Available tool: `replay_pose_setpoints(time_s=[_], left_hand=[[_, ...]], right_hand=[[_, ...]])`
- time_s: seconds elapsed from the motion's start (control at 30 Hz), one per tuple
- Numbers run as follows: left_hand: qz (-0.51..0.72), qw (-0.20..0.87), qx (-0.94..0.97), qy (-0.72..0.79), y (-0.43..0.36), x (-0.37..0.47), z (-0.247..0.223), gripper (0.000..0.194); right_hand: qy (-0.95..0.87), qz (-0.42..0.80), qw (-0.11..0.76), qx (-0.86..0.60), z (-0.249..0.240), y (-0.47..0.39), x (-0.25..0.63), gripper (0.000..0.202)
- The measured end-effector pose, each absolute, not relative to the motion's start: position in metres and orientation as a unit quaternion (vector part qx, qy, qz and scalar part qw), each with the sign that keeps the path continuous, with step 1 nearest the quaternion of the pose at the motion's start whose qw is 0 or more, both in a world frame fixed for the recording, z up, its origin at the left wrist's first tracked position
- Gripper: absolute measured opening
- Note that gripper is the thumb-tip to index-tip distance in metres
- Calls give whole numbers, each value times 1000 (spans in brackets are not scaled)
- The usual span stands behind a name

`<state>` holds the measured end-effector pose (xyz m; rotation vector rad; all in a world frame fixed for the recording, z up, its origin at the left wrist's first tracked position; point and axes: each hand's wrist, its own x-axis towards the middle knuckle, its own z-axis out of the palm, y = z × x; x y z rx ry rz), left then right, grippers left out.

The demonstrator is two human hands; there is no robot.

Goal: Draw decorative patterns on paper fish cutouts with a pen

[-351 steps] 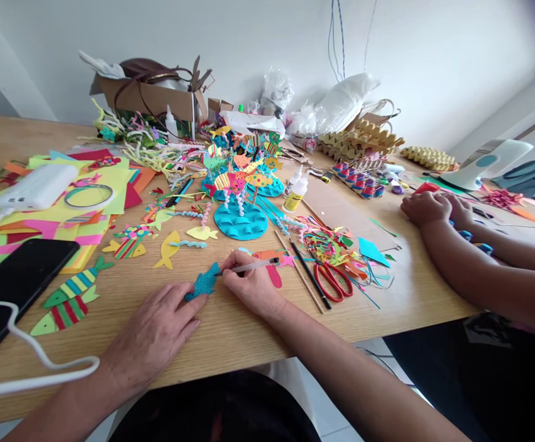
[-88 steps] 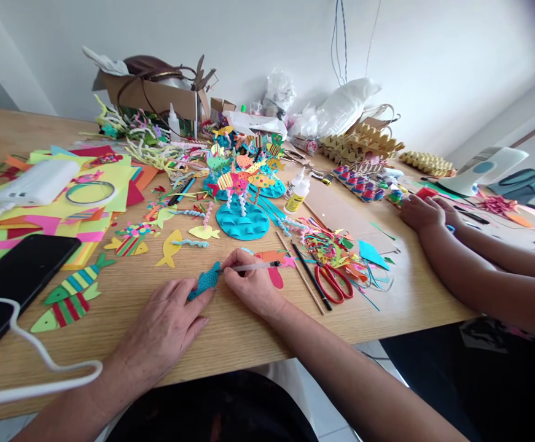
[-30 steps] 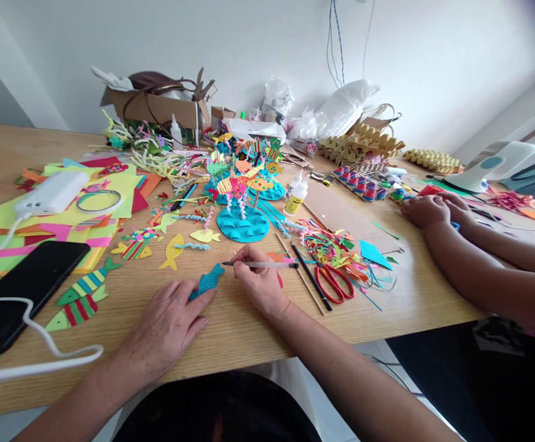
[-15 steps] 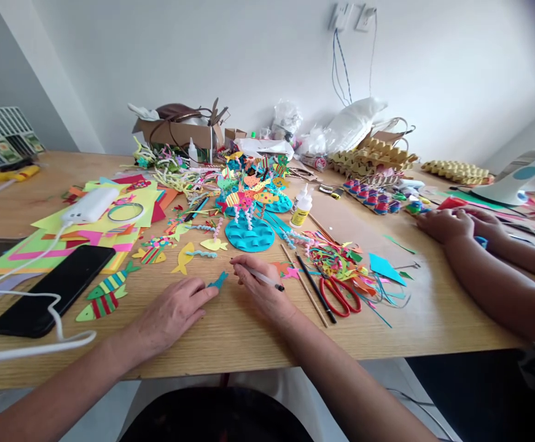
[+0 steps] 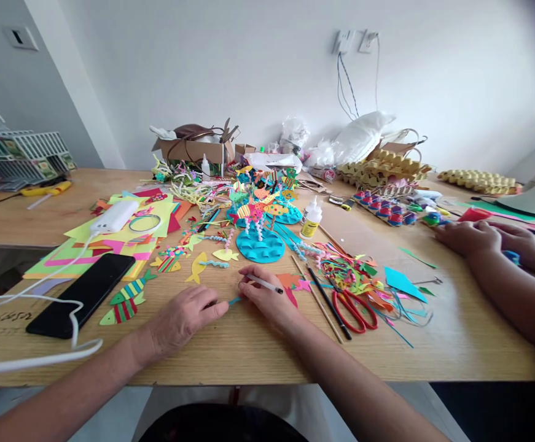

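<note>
My left hand [image 5: 187,316] rests on the table with its fingers pressed on a small blue paper piece [image 5: 234,301], most of which is hidden. Just to the right, my right hand [image 5: 267,298] is closed around a white pen [image 5: 263,283] with a black end, its fingers close to the blue piece. Beyond the hands lie a yellow paper fish [image 5: 196,267] and a light blue curled strip [image 5: 214,264]. A round blue base [image 5: 260,244] holds up colorful paper fish on curled stems. Orange and pink paper shapes [image 5: 302,285] lie right of my right hand.
Red scissors [image 5: 357,312], a black pencil [image 5: 330,304] and paper scraps lie to the right. Glue bottles [image 5: 312,221] stand behind. At the left are a black phone [image 5: 80,296], a white cable and striped fish [image 5: 122,310]. Another person's arms [image 5: 502,276] rest at the right.
The view has shifted, so the table's things appear lower and further right. My left fingers now cover more of the blue piece, and my right hand is closer to it, still holding the pen.
</note>
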<state>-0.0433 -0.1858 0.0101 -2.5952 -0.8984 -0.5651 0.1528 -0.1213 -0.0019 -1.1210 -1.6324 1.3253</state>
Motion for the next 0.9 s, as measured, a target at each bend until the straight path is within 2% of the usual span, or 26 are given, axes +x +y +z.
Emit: replay_pose_setpoints(time_s=[0.27,0.57,0.73,0.9], left_hand=[[-194,220,-913,-284,-191,-41,25,30],[-201,257,-908,-264,-193,-44,32,34],[-197,229,-916,-265,-193,-52,29,45],[-194,227,-915,-272,-196,-56,30,48]], right_hand=[[-642,495,368,-456,5,-123,157,22],[-527,646,321,-450,36,-137,158,21],[-520,670,294,-441,43,-142,162,21],[-531,673,321,-403,36,-145,159,27]])
